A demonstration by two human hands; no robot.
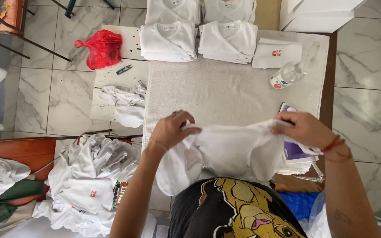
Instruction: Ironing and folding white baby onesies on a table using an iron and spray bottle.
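Head view: left hand (pixel 171 130) and right hand (pixel 304 128) each pinch a top corner of a white garment (pixel 230 152), fingers closed on the cloth, stretching it above the surface's (pixel 225 92) near edge. Its lower part hangs behind the person's shirt; an iron (pixel 293 150) is half covered.

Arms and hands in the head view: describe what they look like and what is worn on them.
Both arms are bare, with no sleeves reaching the forearms. The left hand shows a thin dark band at the wrist and what may be a ring on one finger. The right hand has red string bracelets at the wrist, and a small faint mark shows on the forearm.
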